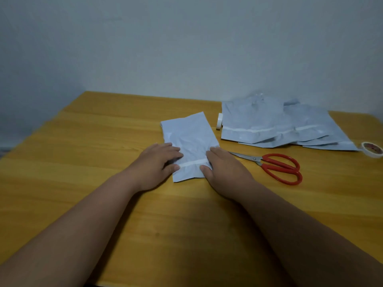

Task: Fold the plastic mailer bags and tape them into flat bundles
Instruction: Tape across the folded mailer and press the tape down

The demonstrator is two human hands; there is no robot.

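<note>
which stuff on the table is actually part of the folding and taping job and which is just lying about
In use: folded mailer bag under left hand and right hand; bag pile; tape rolls; scissors.
Lying about: nothing else visible on the table.

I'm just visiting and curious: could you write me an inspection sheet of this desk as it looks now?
Surface: wooden table, against a pale wall.
Job's things: folded bag under both hands; pile of bags behind; tape roll beside the pile; second tape roll at right edge.
Clutter: red scissors, blades shut.
Hands: left hand and right hand press flat on the bag.
Cables: nothing seen.
Surroundings: bare wall only.
</note>
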